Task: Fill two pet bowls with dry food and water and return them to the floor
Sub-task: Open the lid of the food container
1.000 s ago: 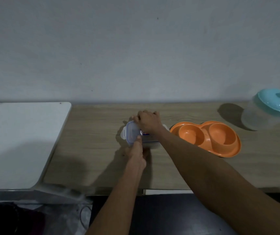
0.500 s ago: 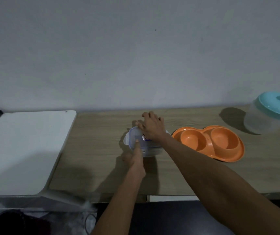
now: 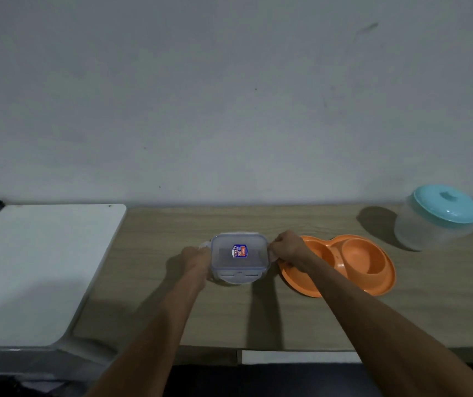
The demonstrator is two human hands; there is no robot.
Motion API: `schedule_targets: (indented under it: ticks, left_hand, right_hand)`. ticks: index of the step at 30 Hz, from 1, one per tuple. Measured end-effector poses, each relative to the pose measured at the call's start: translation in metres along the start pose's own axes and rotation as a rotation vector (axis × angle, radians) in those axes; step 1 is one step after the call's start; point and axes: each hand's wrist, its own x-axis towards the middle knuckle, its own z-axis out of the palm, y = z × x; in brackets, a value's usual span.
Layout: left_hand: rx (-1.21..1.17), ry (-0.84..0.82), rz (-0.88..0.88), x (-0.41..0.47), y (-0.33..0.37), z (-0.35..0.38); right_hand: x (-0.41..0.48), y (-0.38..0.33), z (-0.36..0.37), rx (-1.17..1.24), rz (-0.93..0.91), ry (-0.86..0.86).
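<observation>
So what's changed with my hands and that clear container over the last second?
The right hand has come off the top of the clear lidded container and now grips its right edge; the left hand has shifted from the near edge to the left side. The lid is still on, its sticker now uncovered. The orange double pet bowl and teal-lidded jug stayed put on the wooden counter.

Looked like a plain room in a home: a wood-grain counter (image 3: 430,305) under both hands, pushed against a bare grey painted wall (image 3: 229,96). Showed only household plastic ware, with a clip-lid food box (image 3: 239,256) held between the left hand (image 3: 196,257) and right hand (image 3: 287,249), an orange double pet bowl (image 3: 367,265) just right of the right hand and a teal-lidded jug (image 3: 441,216) farther right. Had a white tabletop (image 3: 35,267) left of the left hand.
</observation>
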Motion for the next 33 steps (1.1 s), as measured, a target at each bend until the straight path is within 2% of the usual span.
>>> schedule_targets:
  ticks: [4,8,10,13,17,20,27,33]
  left_hand:
    - [-0.145,0.028,0.12,0.008,0.018,0.007]
    - [-0.123,0.027,0.213,0.033,0.05,0.022]
    - [-0.066,0.038,0.258,0.049,0.063,0.035]
    - [0.173,-0.017,0.376,0.062,0.072,0.046]
    - [0.412,-0.185,0.388,0.092,0.059,0.055]
    - [0.587,-0.218,0.392,0.118,0.034,0.056]
    - [0.677,-0.261,0.443,0.101,0.034,0.053]
    - [0.637,-0.287,0.398,0.08,0.038,0.052]
  right_hand:
    - [0.008,-0.013,-0.016,0.209,0.025,0.019]
    - [0.039,-0.031,-0.028,0.359,0.016,0.134]
    - [0.059,-0.038,-0.03,0.354,0.021,0.229]
    - [0.083,-0.04,-0.027,0.352,0.035,0.308]
    - [0.109,-0.015,-0.007,0.287,0.07,0.282]
    - [0.106,-0.001,0.007,0.278,0.096,0.22]
    - [0.089,-0.001,0.009,0.256,0.089,0.144]
    - [0.047,-0.014,-0.001,0.136,-0.009,0.2]
